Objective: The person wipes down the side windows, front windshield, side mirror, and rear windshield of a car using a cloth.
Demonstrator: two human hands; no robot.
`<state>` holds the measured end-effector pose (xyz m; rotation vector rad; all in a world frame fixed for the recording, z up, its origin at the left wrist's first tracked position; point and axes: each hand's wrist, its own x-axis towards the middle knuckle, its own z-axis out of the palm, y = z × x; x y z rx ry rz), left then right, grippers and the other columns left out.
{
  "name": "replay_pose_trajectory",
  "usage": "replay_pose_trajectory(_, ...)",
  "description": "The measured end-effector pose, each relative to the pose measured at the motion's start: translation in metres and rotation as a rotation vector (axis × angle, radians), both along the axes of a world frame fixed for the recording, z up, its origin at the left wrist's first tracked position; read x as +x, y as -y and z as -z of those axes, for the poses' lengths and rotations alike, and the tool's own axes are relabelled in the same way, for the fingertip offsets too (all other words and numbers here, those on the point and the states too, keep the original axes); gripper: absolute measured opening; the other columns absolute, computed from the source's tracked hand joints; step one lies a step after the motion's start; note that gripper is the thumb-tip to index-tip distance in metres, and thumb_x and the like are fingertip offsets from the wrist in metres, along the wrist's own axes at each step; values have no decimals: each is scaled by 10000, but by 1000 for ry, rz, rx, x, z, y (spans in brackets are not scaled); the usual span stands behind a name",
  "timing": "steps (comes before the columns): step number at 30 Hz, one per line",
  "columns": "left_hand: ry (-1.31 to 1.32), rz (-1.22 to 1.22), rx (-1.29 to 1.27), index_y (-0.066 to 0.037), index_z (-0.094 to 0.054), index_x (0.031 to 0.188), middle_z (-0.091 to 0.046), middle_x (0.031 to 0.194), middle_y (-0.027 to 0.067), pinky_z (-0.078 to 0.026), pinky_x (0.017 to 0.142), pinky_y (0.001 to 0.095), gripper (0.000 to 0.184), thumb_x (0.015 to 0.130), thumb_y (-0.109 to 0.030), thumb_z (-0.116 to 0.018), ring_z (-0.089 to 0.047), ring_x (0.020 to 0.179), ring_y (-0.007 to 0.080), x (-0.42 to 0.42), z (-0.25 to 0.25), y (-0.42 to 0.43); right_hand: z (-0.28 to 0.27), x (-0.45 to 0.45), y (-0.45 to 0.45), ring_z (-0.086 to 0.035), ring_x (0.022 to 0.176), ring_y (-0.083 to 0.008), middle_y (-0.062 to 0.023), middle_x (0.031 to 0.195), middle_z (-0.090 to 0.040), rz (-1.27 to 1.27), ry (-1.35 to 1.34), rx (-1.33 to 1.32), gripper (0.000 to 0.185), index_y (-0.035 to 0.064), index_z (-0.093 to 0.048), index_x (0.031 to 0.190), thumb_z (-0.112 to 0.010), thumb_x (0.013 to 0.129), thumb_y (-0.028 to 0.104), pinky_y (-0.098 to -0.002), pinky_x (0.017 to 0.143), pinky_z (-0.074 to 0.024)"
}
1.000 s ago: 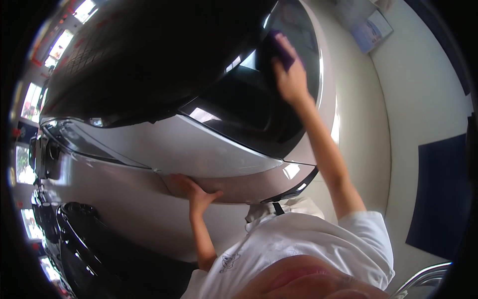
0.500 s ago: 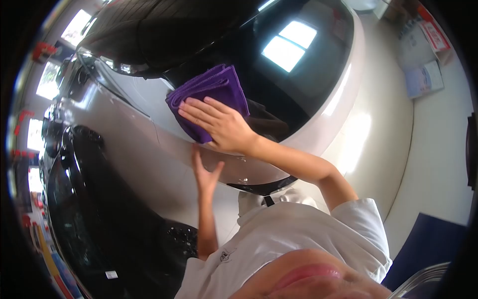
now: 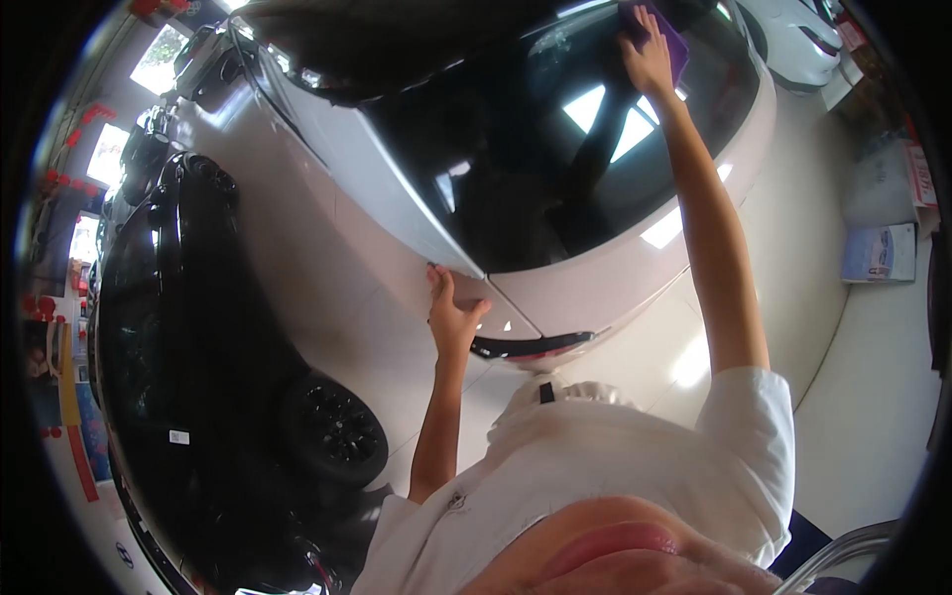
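Note:
My right hand point(image 3: 650, 64) reaches far across the dark window glass point(image 3: 466, 119) of a pale, glossy car. It holds a folded purple cloth point(image 3: 678, 50) against the glass, its fingers stretched over the cloth. Part of the cloth is hidden under the hand. Lower down, my left hand point(image 3: 454, 315) rests on the car's pale body panel point(image 3: 585, 286), beside the glass's lower corner. Its thumb and fingers are apart, with nothing in them. A dark lamp strip point(image 3: 535, 346) sits just to the right of that hand.
A black car point(image 3: 198, 357) stands close on the left, its wheel point(image 3: 342, 426) near my left arm. Another white car point(image 3: 793, 45) is at the upper right. A box with a printed car picture point(image 3: 880, 253) stands by the right wall.
My right hand has slid the purple cloth up and right across the glass, and my arm is now extended. The camera view has shifted; my left hand stays by the car's edge.

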<state>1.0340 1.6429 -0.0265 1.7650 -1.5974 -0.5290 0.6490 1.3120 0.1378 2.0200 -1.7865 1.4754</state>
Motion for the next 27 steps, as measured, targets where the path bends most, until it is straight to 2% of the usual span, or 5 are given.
replay_pose_trajectory(5, -60, 40, -71, 63, -289, 1502, -225, 1574, 311, -222, 1198, 444, 989, 697, -94, -843, -192, 1485, 435, -3, 7, -7, 4, 99, -61, -314, 1461, -312, -124, 1561, -379, -47, -91, -158, 693, 142, -424, 1491, -632, 830, 148, -457, 1223, -205)
replay_pose_trajectory(12, 12, 110, -15, 32, -80, 1558, -79, 1607, 315, -157, 1188, 552, 1068, 774, -110, -793, -85, 1499, 461, -5, 2, -5, 8, 178, -164, -280, 1489, -231, -52, 1591, -348, -790, -422, -113, 869, 169, -366, 1530, -702, 729, 135, -462, 1231, -194)
replay_pose_trajectory(20, -179, -86, -90, -43, -122, 1556, -80, 1623, 248, -149, 1207, 524, 883, 923, -322, -670, -105, 1506, 420, -54, 1, -8, -10, 59, -56, -317, 1474, -238, -53, 1548, -424, -614, -323, -240, 769, 187, -440, 1486, -661, 750, 177, -483, 1228, -207)
replay_pose_trajectory(23, -316, -219, -171, -47, -93, 1558, -32, 1632, 223, -88, 1212, 530, 820, 1009, -579, -388, -77, 1509, 409, -92, 10, 4, -2, -16, 10, -331, 1462, -293, -96, 1525, -448, -452, -337, -295, 632, 155, -491, 1443, -569, 825, 260, -512, 1222, -184)
replay_pose_trajectory(27, 149, -468, -256, 67, -15, 1543, -34, 1618, 278, -45, 1215, 521, 879, 1026, -600, -261, -60, 1508, 419, -119, 39, 33, 2, -115, 87, -371, 1440, -312, -134, 1475, -501, -516, -411, -298, 583, 124, -554, 1377, -586, 811, 259, -519, 1221, -178)
